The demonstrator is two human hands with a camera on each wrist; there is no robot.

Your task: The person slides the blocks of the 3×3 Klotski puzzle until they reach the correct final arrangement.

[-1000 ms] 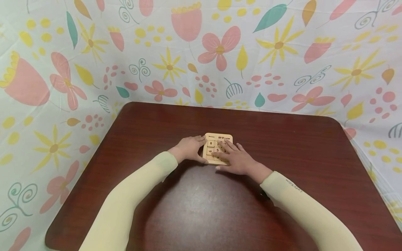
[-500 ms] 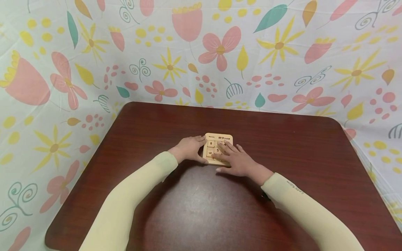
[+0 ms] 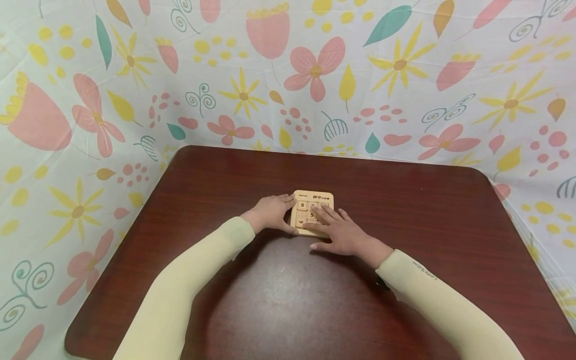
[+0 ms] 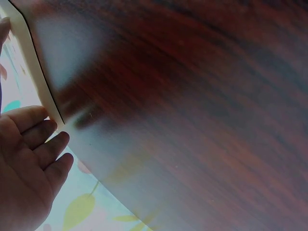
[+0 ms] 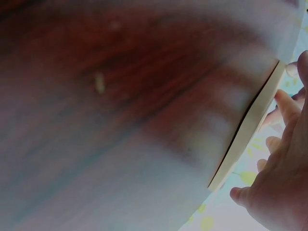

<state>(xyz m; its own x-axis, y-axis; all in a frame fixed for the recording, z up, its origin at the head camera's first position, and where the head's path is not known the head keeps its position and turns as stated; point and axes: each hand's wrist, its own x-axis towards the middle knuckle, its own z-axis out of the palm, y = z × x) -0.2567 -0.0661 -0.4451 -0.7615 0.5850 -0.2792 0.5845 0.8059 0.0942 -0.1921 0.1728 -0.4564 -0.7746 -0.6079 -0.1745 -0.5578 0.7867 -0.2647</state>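
Observation:
A wooden number sliding puzzle lies flat near the middle of the table. My left hand holds its left side, thumb at the near corner and fingers at the far one. In the left wrist view, those fingertips reach the end of the pale board edge. My right hand spreads over the right part, fingertips on the tiles and thumb off the near edge. Tiles 8, 5 and 6 show, with a gap between 8 and 6. The right hand hides several other tiles.
The dark reddish-brown table has rounded corners and a glossy patch in front of the puzzle. A flower-printed white cloth hangs behind it and along its left side. Pale yellow sleeves cover both forearms.
Tile 6 has slid down the left column toward the near edge, leaving a gap under 8. The right hand has shifted slightly toward the near right; the left hand stays in place.

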